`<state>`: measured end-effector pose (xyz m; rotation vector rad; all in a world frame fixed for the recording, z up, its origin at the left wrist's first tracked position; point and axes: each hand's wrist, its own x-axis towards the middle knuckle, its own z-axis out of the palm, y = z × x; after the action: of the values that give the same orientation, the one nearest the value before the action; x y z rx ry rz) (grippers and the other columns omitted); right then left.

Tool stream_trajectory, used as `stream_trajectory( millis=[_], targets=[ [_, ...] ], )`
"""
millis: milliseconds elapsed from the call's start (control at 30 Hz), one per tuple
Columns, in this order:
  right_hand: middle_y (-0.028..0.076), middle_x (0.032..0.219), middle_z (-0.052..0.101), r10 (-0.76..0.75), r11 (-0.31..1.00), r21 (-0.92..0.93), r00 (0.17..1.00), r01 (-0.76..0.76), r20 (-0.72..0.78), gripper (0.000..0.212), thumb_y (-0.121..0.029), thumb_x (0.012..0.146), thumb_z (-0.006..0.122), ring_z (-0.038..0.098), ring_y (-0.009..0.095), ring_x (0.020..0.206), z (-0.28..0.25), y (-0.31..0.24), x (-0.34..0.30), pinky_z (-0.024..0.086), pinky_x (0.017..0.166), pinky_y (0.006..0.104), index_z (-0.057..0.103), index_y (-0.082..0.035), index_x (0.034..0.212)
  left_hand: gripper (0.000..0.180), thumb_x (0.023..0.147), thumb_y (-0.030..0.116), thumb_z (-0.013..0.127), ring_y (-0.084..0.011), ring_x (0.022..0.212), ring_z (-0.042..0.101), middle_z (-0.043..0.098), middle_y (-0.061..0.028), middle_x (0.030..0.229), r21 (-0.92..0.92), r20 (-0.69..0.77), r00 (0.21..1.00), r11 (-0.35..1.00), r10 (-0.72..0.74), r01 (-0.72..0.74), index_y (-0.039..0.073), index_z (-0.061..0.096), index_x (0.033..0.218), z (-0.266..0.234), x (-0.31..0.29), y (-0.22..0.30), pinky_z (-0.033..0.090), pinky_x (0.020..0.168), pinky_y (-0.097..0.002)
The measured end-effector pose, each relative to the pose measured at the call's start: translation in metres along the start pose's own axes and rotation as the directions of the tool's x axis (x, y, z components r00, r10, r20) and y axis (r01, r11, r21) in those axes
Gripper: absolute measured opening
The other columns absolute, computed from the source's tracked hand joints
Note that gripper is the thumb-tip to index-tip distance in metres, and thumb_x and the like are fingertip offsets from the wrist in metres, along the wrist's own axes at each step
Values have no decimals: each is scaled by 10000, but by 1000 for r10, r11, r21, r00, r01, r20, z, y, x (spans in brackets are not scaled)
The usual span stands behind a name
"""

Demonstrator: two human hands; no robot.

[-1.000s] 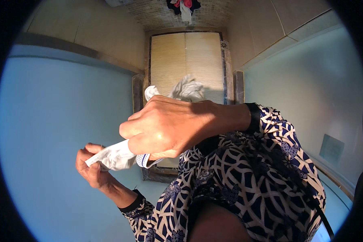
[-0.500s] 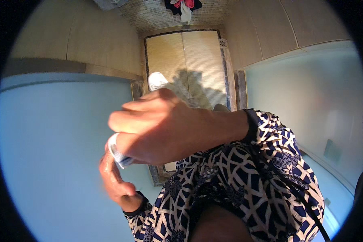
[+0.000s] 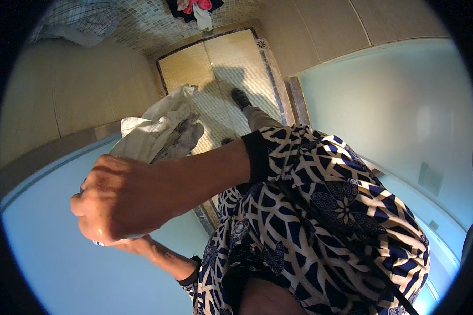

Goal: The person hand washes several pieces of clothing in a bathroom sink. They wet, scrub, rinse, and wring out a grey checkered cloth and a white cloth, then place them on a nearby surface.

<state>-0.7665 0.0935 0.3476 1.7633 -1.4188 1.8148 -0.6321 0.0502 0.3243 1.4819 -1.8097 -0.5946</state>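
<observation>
My right hand (image 3: 123, 197) is a closed fist close to the camera, its forearm reaching across from a dark cuff of my patterned sleeve (image 3: 320, 210). It is shut on a crumpled white cloth (image 3: 155, 128), which sticks up and out beyond the knuckles. My left hand (image 3: 136, 244) sits just under the right fist and is mostly hidden by it. Only its wrist and forearm show, so its fingers cannot be made out. A small white and blue bit (image 3: 98, 242) peeks out below the fist.
Light blue smooth surfaces lie at left (image 3: 52, 262) and right (image 3: 394, 115). Between them a pale slatted floor panel (image 3: 220, 68) runs away from me, with my dark shoe (image 3: 242, 97) on it. A heap of red, white and dark clothes (image 3: 194, 8) lies at the far end on mosaic tiles.
Both hands have dropped lower left and drawn together. The cloth, earlier stretched between them, is now bunched above the right fist. The left hand has slipped under the right.
</observation>
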Motion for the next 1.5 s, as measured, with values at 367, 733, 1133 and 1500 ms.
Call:
stream_trajectory(
  millis=[367,733,1133,1500],
  targets=[
    [95,736,519,-60,994,104,962,33,265,200,-232,627,598,558,207,700,-44,27,-20,462,500,330,556,-48,693,340,782,275,468,-224,707,540,547,-145,893,-370,-325,926,875,192,-311,-24,539,927,-13,30,34,475,588,-311],
    [105,904,451,-40,961,271,940,-57,339,223,-236,618,580,436,251,925,-45,71,-36,291,850,462,563,-78,774,325,784,267,468,-213,722,536,546,-143,878,-225,-431,881,923,195,-314,-25,532,911,-17,41,38,469,597,-318],
    [84,626,424,269,815,482,947,-322,177,128,-113,664,547,447,190,530,-35,112,-32,352,486,293,495,3,657,309,787,258,468,-201,738,532,545,-140,861,-277,-554,827,917,94,-289,-27,525,893,-34,46,23,462,606,-326],
    [50,577,460,-97,995,94,705,43,702,156,-194,688,574,486,202,482,-112,105,35,394,453,311,503,-73,620,322,829,254,435,-232,657,525,552,-177,844,463,196,510,379,838,-801,-14,495,997,-3,56,32,442,554,-298]
  ],
)
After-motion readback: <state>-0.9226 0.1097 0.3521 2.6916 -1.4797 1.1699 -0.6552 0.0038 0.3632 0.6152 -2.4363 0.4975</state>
